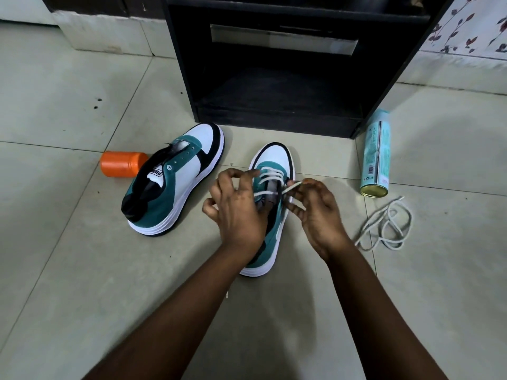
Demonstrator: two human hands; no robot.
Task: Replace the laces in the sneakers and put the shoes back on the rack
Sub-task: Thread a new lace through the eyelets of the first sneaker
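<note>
We work both hands over the near sneaker point(274, 171) on the tiled floor point(68, 105): our right hand point(319, 212) pinches an end of the white lace point(270, 172) already crossed through its front eyelets, while our left hand point(238, 212) curls its fingers at the opposite eyelet row. The unlaced sneaker point(181, 179) stands just left, hiding part of an orange container point(120, 163). A loose lace point(386, 226) lies right, near a toppled spray can point(376, 154) beside the black rack point(288, 78).
</note>
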